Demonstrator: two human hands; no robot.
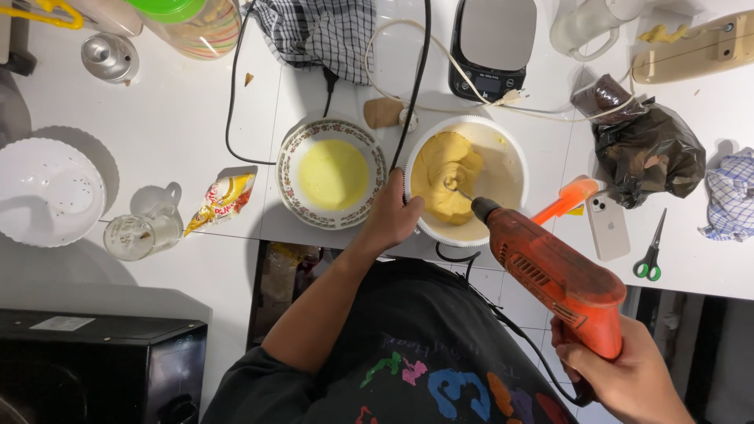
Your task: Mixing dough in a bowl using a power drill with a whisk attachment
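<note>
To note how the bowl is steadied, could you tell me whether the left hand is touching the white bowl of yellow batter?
Touching. The head view shows the left hand wrapped against the rim of the white bowl of yellow batter, no gap visible.

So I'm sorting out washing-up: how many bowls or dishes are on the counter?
3. A white bowl of batter under the drill, steadied by the left hand; a patterned dish of yellow liquid beside it; an empty white fluted dish at far left. Others may lie outside the view.
</note>
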